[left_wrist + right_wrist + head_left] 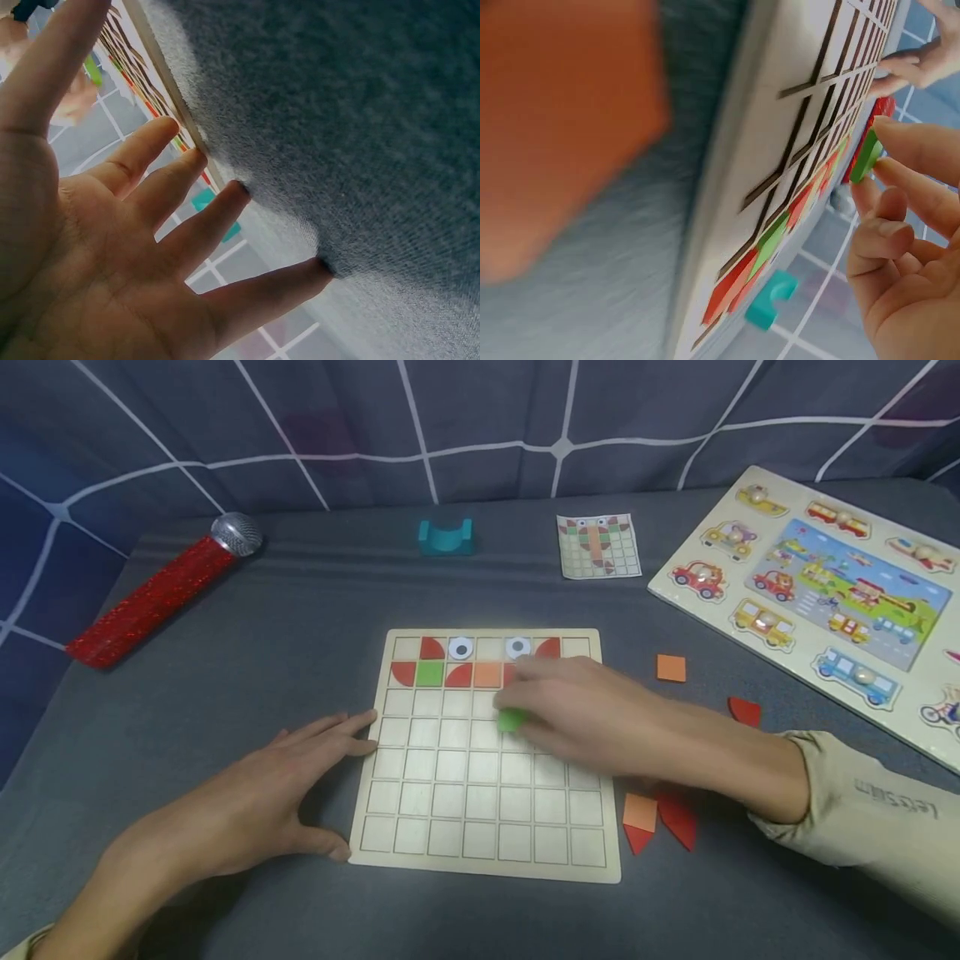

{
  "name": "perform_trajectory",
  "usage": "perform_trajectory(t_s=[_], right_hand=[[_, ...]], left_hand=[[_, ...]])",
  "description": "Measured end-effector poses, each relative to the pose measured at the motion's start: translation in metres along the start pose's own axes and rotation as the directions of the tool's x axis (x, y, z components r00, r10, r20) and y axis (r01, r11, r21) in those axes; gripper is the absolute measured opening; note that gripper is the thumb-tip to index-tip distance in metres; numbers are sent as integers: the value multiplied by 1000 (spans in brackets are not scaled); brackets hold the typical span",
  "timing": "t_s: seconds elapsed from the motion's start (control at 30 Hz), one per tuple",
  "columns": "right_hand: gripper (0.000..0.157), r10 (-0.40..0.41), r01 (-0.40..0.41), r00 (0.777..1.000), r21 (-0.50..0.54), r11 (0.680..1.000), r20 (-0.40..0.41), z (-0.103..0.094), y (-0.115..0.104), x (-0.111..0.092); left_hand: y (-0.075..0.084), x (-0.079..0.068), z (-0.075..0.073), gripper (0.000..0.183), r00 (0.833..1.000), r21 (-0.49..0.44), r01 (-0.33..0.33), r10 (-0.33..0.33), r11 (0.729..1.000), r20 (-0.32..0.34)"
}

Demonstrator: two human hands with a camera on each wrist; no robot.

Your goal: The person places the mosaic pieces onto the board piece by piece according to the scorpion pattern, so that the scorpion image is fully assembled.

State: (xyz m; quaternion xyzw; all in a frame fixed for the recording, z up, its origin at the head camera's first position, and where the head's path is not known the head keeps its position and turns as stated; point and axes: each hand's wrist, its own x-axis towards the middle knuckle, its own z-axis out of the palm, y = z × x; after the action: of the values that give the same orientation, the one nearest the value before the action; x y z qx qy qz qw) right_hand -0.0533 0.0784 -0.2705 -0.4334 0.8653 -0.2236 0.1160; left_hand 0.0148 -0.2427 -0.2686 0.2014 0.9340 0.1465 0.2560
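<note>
My right hand (581, 714) is over the right half of a wooden grid board (480, 839) and pinches a green square tile (865, 156) between thumb and fingers, above the board's surface. My left hand (270, 802) lies at the board's left edge, its fingers spread and the fingertips touching the edge and the table. Along the top two rows sit red quarter-round tiles (431, 648), a green square (430, 674), an orange square (487, 675) and two round eye tiles (461, 648). My right hand hides part of the second row's right end.
Right of the board lie loose orange squares (671, 668) and red pieces (745, 710), partly under my forearm. A printed pattern card (597, 547) and a teal U-shaped block (446, 537) are behind the board. A vehicle puzzle (810, 647) is at right, a red toy microphone (161, 593) at left.
</note>
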Motion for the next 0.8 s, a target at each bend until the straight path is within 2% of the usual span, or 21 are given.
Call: perform_trajectory(t_s=[0.1, 0.37, 0.53, 0.8], right_hand=[[10, -14, 14, 1000, 4, 1000, 10, 2, -6, 16], [13, -38, 38, 999, -18, 999, 4, 11, -10, 47], [14, -24, 24, 999, 1, 1000, 21, 13, -12, 56], [13, -30, 31, 999, -34, 999, 28, 14, -14, 60]], left_hand=[[1, 0, 0, 97, 1000, -5, 1, -1, 1000, 0], [2, -2, 0, 97, 1000, 8, -13, 14, 1000, -27], [2, -3, 0, 97, 999, 13, -17, 17, 1000, -28], [2, -2, 0, 96, 1000, 7, -13, 13, 1000, -26]])
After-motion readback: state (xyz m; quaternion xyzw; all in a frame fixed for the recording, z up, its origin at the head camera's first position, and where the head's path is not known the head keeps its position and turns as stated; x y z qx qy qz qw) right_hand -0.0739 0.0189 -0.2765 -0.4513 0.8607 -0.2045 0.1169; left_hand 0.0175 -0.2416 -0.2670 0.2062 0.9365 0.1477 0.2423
